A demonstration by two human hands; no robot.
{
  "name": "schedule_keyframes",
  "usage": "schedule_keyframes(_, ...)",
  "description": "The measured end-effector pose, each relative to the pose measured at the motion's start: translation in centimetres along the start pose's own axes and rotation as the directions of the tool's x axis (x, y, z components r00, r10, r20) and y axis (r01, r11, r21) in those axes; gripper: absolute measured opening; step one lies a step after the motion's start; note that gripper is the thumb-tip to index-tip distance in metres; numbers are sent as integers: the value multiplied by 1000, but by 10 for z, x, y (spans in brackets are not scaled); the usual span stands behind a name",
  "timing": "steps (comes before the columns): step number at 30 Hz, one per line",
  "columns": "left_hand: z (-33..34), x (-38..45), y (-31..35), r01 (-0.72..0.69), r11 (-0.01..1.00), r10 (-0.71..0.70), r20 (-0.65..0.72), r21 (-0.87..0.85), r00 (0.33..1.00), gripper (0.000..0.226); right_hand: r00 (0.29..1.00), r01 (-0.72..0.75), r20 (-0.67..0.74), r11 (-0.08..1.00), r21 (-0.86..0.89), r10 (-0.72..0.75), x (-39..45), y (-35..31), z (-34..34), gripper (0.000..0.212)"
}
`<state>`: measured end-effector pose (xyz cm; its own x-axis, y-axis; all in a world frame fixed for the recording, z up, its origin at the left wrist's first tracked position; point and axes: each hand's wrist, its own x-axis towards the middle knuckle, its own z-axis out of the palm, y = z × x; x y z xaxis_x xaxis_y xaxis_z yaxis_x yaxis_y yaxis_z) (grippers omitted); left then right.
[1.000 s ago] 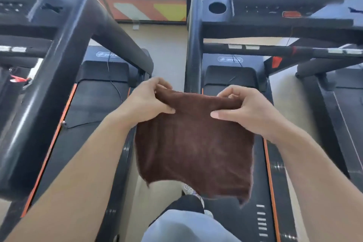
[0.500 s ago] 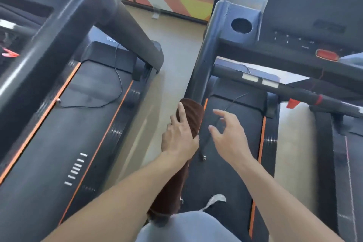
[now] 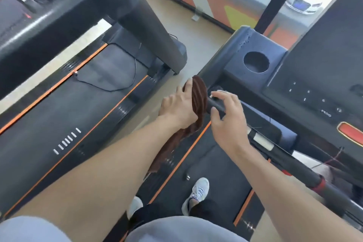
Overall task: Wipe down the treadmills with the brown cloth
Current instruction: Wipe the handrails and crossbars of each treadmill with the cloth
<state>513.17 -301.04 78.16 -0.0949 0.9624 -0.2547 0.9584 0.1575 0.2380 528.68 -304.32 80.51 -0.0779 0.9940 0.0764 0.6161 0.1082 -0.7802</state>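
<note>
The brown cloth is draped over the left upright post of the right treadmill, and its tail hangs down under my left forearm. My left hand presses the cloth against the post with straight fingers. Just right of the cloth is my right hand. Its thumb and fingers curl around the end of the black handlebar. I stand on the right treadmill's belt.
The right treadmill's console with a round cup hole rises beyond my hands. A second treadmill lies to the left, its thick arm overhead. A strip of beige floor separates them. My white shoes are below.
I held the cloth spread out in both hands. My left hand then laid it on the post and slid up it, while my right hand let go and moved to the handlebar.
</note>
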Motion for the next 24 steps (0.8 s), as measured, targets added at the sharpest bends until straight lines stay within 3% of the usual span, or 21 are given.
schedule_keyframes(3,-2,3,-1,-2,1000,2,1,-29,1000,111,991,49,127,997,-55,-42,28,3,1,48)
schedule_keyframes(6,0,-2,-3,8,994,-12,-34,-112,999,98,923,-35,385,990,137,-20,41,1,20,46)
schedule_keyframes(7,1,-6,-4,16,991,-22,-42,-136,999,94,910,-59,414,978,200,-29,41,1,27,45)
schedule_keyframes(11,3,-41,-27,75,982,-80,-19,-176,997,96,917,-10,393,983,183,-64,12,-1,48,45)
schedule_keyframes(16,10,-116,-79,69,975,-68,12,-213,998,72,896,253,369,967,33,-247,-76,-16,84,49)
schedule_keyframes(24,21,-217,-156,76,966,-55,89,-248,995,79,918,304,257,952,29,-300,-192,-54,146,49)
